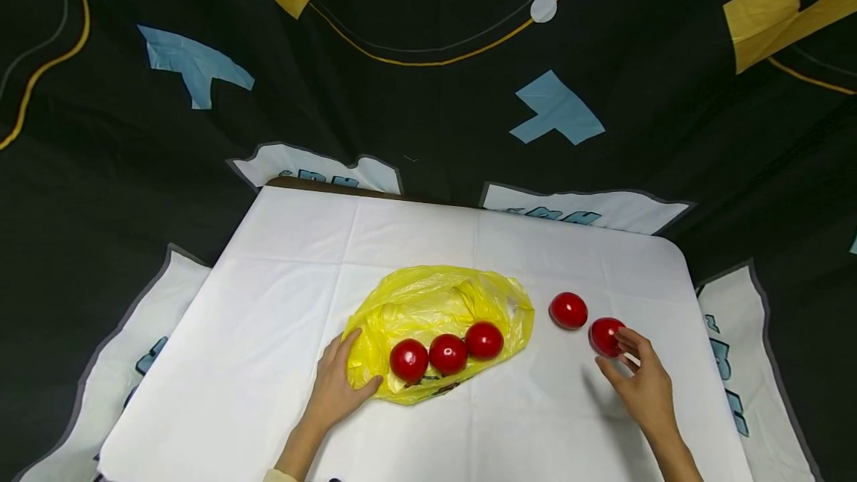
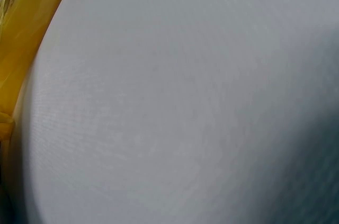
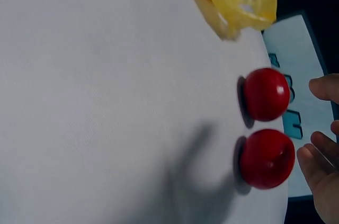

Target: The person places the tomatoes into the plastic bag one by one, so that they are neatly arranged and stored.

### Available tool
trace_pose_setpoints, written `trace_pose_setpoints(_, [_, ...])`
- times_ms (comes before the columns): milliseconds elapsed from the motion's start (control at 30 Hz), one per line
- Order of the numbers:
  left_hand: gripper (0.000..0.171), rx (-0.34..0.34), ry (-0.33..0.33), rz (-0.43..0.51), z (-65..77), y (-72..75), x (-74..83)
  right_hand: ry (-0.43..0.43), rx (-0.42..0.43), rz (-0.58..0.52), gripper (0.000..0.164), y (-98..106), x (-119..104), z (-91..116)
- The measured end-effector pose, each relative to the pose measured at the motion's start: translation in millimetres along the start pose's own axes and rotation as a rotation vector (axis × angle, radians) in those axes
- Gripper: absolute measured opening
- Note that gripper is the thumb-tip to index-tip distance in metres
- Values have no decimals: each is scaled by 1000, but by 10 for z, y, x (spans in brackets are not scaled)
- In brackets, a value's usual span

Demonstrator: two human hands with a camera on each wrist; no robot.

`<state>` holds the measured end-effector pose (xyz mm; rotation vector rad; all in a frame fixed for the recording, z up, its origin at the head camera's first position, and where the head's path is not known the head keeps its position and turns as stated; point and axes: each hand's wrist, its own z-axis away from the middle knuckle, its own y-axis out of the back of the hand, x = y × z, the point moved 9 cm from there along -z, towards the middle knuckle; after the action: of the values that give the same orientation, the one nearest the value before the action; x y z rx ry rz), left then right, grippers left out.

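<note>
A yellow plastic bag [image 1: 428,296] lies spread on the white-covered table, with three glossy red round fruits [image 1: 448,354] in a row on its near side. My left hand [image 1: 338,385] grips the bag's left edge, thumb and forefinger spread along it. In the left wrist view only a strip of the bag [image 2: 24,38] shows. My right hand [image 1: 639,378] is beside the nearer of two loose red fruits [image 1: 605,338], its fingertips overlapping it in the head view. In the right wrist view a gap shows between the fingers and that fruit [image 3: 266,159]. The other loose fruit [image 1: 568,311] sits just beyond.
White cloth covers the table [image 1: 268,303]. Its far edge borders a black curtain [image 1: 402,117] with blue and yellow shapes. White printed panels [image 1: 582,207] hang behind and at both sides.
</note>
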<state>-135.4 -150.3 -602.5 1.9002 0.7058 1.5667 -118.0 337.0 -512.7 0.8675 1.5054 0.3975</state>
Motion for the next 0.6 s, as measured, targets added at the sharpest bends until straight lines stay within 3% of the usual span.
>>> trace_pose_setpoints(300, [92,-2,7,4,0,-2,-3,-46,6,11,70,68,193,-83])
trace_pose_setpoints(600, [91,3,4,3,3,11,11,-121,-72,35,78,-41,377,-133])
